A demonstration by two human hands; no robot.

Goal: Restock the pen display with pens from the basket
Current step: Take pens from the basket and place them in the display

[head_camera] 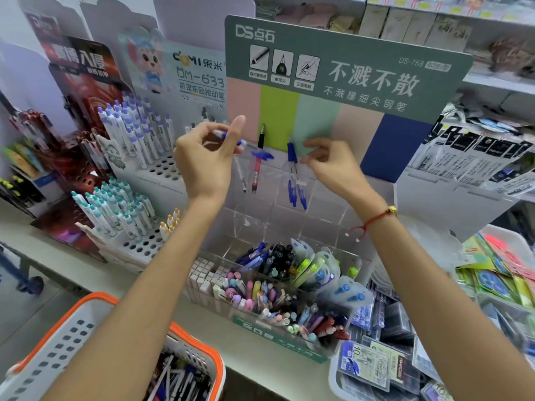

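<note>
Stationery shop aisle; pale counter (95, 280) under stocked shelves.

Item 1: pen display (289, 198), clear acrylic tiered holder before a green header card. Upper compartments hold a red-and-black pen (257, 163) and a pair of blue pens (296, 180). Lower compartments are crowded with mixed pens.

Item 2: basket (72, 337), white with orange rim, lower left, beside the counter edge. Loose pens lie inside; its near part is cut off by the frame.

Item 3: left hand (205, 157), raised at the display's upper left, fingers pinching a blue pen (228, 138) between thumb and curled fingers.

Item 4: right hand (330, 160), raised just beside the pair of blue pens, fingers curled; whether they pinch a pen or only touch one cannot be told.

Risks, judged: the held pen could miss its narrow compartment and drop into the crowded lower tier, since clear walls are hard to see. A forearm crossing low could tip the neighbouring peg-hole pen stands (136, 157).

Unclear: compartment walls blur against the backing; the held pen's tip is hidden behind the fingers; packets at right are too blurred to identify.
</note>
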